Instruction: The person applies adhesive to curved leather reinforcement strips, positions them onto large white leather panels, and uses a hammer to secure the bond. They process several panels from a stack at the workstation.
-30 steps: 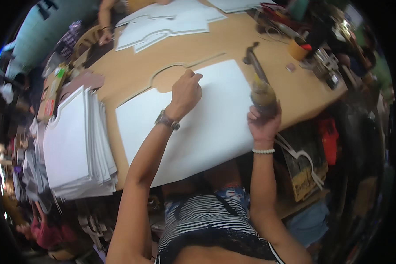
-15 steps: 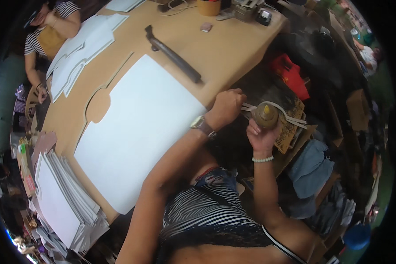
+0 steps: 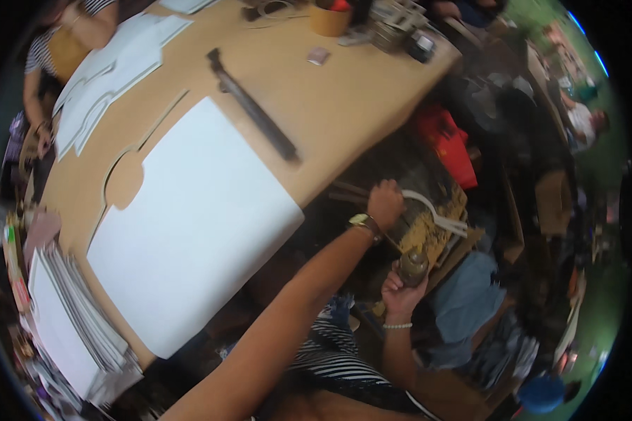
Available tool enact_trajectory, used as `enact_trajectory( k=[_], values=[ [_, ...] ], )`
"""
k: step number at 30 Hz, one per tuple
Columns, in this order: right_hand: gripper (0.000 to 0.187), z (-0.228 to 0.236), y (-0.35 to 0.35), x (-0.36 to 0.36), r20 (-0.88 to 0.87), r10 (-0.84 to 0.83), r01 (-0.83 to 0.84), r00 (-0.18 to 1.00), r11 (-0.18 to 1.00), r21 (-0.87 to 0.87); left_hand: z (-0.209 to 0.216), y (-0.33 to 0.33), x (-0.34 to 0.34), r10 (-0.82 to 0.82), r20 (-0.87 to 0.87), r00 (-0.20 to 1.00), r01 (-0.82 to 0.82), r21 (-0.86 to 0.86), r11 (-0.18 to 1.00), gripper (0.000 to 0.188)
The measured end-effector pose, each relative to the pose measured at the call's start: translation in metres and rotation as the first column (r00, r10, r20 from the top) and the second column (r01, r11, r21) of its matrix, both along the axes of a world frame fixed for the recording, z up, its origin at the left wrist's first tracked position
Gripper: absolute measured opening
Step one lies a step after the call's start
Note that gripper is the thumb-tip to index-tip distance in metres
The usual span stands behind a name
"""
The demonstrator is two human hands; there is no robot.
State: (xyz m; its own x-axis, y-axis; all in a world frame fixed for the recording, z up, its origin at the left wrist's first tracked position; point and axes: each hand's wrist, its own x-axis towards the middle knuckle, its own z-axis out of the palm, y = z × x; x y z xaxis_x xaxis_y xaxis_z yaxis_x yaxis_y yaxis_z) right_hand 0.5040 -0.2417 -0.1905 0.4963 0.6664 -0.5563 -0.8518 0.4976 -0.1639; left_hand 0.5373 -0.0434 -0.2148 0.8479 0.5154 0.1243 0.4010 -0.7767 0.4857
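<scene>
My right hand point(image 3: 402, 295), below the table's right edge, is wrapped round a squat brownish squeeze bottle point(image 3: 413, 269) with a yellowish tip. My left hand point(image 3: 386, 205), wearing a wristwatch, is beyond it with curled fingers. What those fingers hold, if anything, is hidden. Close beside the left hand, a bundle of pale narrow strips point(image 3: 448, 223) curves over a yellow-stained board point(image 3: 425, 237). To the left, a large white sheet point(image 3: 189, 224) with a rounded notch lies on the tan table point(image 3: 351, 91).
A dark hammer-like tool point(image 3: 256, 112) lies beyond the sheet. Cut white pieces point(image 3: 112, 84) are at the far left by a seated person point(image 3: 67, 45). A stack of white sheets point(image 3: 77, 323) stands near left. Blue cloth point(image 3: 467, 302) and a red item point(image 3: 446, 144) are at right.
My left hand has moved right and nearer, towards the pale strips. My right hand has come nearer with the bottle. The view has shifted, so the table sits further left.
</scene>
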Motion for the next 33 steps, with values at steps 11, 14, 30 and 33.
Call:
enact_trajectory(
  k=[11,14,30,33],
  values=[
    [0.064,0.005,0.022,0.002,0.125,0.072,-0.099,0.990,0.968,0.231,0.021,0.003,0.016,0.246,0.062,0.967,-0.188,-0.477,0.859,0.013],
    [0.067,0.005,0.018,0.000,0.181,0.089,-0.140,0.979,0.946,0.292,0.069,0.006,0.001,0.179,0.309,0.934,0.005,-0.513,0.858,0.014],
    [0.071,0.030,0.080,-0.042,0.399,0.269,-0.367,0.876,0.910,0.192,0.198,0.032,-0.433,0.861,0.228,0.454,-0.585,-0.653,0.481,0.029],
    [0.063,0.078,0.133,-0.058,0.673,0.233,-0.320,0.702,0.947,0.007,0.170,-0.001,-0.467,0.934,0.138,0.329,-0.719,-0.605,0.342,0.026]
  ],
)
